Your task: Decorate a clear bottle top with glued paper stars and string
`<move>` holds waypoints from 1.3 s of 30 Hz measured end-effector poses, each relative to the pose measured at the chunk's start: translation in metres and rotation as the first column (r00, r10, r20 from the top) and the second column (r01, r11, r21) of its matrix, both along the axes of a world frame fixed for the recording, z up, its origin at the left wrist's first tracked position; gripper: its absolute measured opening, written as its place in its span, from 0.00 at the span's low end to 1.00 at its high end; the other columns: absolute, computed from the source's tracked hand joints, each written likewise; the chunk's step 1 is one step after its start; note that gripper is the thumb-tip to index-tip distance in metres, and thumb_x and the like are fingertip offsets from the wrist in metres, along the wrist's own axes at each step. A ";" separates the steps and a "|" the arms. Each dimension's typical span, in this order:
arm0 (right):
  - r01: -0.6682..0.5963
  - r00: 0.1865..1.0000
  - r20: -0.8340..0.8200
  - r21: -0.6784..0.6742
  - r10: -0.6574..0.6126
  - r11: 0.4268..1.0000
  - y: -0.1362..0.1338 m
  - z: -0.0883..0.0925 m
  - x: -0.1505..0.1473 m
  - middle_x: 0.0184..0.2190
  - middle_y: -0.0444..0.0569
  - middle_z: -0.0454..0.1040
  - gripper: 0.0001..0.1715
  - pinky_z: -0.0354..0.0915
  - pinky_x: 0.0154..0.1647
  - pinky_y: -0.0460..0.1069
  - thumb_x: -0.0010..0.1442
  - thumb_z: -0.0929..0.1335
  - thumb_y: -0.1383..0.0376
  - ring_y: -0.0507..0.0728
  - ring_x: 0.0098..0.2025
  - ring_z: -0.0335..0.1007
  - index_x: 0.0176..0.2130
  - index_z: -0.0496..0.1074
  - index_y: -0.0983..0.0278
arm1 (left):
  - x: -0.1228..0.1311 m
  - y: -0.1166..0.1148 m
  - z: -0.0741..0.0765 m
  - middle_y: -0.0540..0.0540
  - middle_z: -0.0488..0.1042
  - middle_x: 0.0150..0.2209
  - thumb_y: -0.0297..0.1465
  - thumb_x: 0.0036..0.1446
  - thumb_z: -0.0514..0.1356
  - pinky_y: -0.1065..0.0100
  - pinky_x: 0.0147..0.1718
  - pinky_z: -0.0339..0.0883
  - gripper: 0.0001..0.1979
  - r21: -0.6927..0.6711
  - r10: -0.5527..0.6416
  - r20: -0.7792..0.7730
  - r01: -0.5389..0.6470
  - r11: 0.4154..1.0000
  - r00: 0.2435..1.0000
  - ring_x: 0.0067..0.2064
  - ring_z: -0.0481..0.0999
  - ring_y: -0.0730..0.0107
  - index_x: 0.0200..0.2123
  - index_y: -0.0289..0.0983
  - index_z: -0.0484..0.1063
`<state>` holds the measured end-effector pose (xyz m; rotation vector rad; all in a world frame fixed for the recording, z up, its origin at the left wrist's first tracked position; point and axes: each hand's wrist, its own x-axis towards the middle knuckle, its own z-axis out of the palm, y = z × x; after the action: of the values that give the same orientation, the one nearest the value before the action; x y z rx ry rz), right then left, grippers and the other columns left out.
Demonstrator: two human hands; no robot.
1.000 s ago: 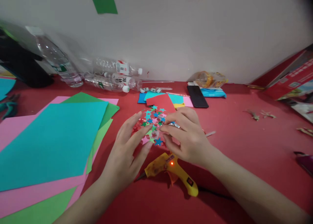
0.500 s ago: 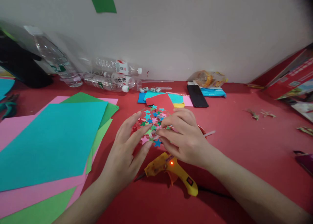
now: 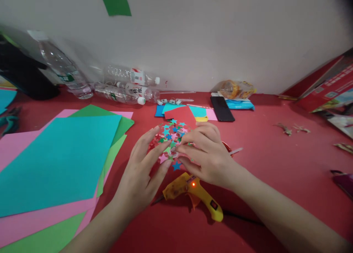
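Note:
Small paper stars [image 3: 173,136] in several colours lie in a cluster on the red table, between my hands. My left hand [image 3: 143,164] is at the cluster's left side, fingers spread and curved around it. My right hand [image 3: 206,153] is bent over the right side, thumb and fingertips drawn together among the stars; whatever they pinch is hidden. A blue star [image 3: 177,166] lies at the near edge, by my right thumb. Just in front of me rests a yellow glue gun [image 3: 193,194] with its orange light lit. A whitish stick [image 3: 236,151] and a red rim [image 3: 227,146] show behind my right hand.
Coloured paper sheets [image 3: 63,161] spread over the left side. Plastic bottles [image 3: 118,93] line the wall. A black phone [image 3: 223,108] and paper scraps [image 3: 180,115] lie beyond the stars. Pliers [image 3: 11,120] are far left, and a red box [image 3: 328,87] stands far right.
The blue star at the near edge has shifted slightly toward me. My right thumb has moved a little; my left hand stays in place.

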<state>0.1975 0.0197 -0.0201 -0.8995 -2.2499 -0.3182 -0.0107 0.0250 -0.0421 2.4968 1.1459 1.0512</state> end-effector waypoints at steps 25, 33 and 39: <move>-0.026 0.999 -0.026 -0.017 0.026 1.000 -0.002 0.007 0.003 0.39 0.49 0.74 0.04 0.60 0.55 0.60 0.59 0.68 0.68 0.57 0.44 0.64 0.37 0.74 0.64 | 0.000 0.001 -0.001 0.43 0.56 0.66 0.28 0.63 0.55 0.49 0.61 0.59 0.19 -0.001 0.002 0.011 -0.002 1.000 1.000 0.66 0.58 0.56 0.57 0.44 0.65; -0.017 0.987 -0.160 -0.027 0.013 0.999 -0.005 0.011 0.004 0.38 0.47 0.75 0.04 0.62 0.51 0.58 0.59 0.68 0.70 0.57 0.42 0.64 0.35 0.74 0.62 | -0.001 0.000 0.001 0.44 0.56 0.67 0.27 0.63 0.55 0.48 0.60 0.59 0.20 -0.005 -0.011 0.025 0.011 1.000 1.000 0.66 0.57 0.55 0.57 0.46 0.65; 0.011 0.990 -0.138 -0.070 -0.021 0.998 -0.002 0.012 0.005 0.41 0.50 0.74 0.06 0.62 0.50 0.59 0.60 0.67 0.70 0.59 0.45 0.64 0.36 0.75 0.63 | -0.001 0.000 0.004 0.43 0.56 0.66 0.27 0.63 0.55 0.49 0.60 0.60 0.18 0.006 -0.007 0.011 0.007 1.000 1.000 0.66 0.58 0.56 0.56 0.45 0.66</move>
<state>0.2027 0.0173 -0.0086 -0.9466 -2.1373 -0.1806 -0.0118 0.0250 -0.0381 2.4943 1.1317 1.0667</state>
